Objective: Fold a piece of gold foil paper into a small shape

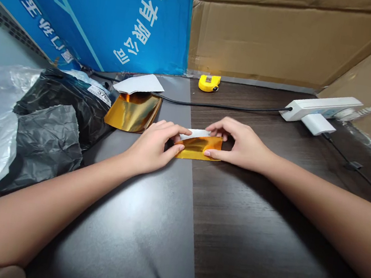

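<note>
A small folded piece of gold foil paper (197, 148) with a white underside lies on the dark table, near the edge of a grey mat (133, 223). My left hand (152, 146) pinches its left end between thumb and fingers. My right hand (239, 144) presses on its right end, thumb along the lower edge and fingertips on the white flap. Both hands are closed on the paper.
A stack of gold sheets (133, 110) with a white sheet (140, 83) on top lies at back left. Black and clear plastic bags (48, 132) fill the left. A yellow tape measure (209, 83), black cable (224, 107), white power strip (322, 109) and cardboard walls (270, 36) stand behind.
</note>
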`<state>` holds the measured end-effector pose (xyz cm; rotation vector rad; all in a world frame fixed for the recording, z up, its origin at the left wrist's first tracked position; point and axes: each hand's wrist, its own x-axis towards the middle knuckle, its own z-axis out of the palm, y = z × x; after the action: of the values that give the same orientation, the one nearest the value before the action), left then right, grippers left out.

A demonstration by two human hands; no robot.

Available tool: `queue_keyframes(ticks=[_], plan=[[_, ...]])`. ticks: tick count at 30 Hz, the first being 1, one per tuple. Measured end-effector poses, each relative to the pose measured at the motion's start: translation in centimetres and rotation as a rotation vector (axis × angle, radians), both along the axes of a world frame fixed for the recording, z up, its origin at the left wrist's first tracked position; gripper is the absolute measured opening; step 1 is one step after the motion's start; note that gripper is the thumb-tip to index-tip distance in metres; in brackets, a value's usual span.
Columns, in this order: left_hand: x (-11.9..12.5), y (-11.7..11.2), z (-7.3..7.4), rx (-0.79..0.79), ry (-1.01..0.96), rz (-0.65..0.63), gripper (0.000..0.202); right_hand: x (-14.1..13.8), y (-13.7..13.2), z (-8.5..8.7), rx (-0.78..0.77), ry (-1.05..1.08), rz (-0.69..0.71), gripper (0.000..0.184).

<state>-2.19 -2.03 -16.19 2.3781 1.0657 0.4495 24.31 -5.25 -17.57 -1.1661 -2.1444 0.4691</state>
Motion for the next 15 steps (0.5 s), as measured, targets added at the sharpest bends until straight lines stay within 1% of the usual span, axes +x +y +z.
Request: queue_keyframes(ticks=[3, 6, 10, 13, 15], plan=[[0.14, 0.03, 0.07, 0.012, 0.024, 0.025, 0.029, 0.13, 0.14, 0.01, -0.071, -0.004, 0.027, 0.028], [0.23, -0.08, 0.26, -0.024, 0.025, 0.008, 0.026, 0.09, 0.12, -0.03, -0.04, -0.015, 0.066, 0.022], [0.12, 0.07, 0.43, -0.054, 0.065, -0.014, 0.021, 0.03, 0.04, -0.08, 0.088, -0.087, 0.142, 0.02], [-0.02, 0.38, 0.43, -0.074, 0.061, -0.055, 0.019, 0.06, -0.01, -0.02, 0.209, -0.137, 0.223, 0.017], [-0.1, 0.57, 0.41, -0.076, 0.051, -0.079, 0.019, 0.17, -0.03, 0.09, 0.257, -0.172, 0.263, 0.016]])
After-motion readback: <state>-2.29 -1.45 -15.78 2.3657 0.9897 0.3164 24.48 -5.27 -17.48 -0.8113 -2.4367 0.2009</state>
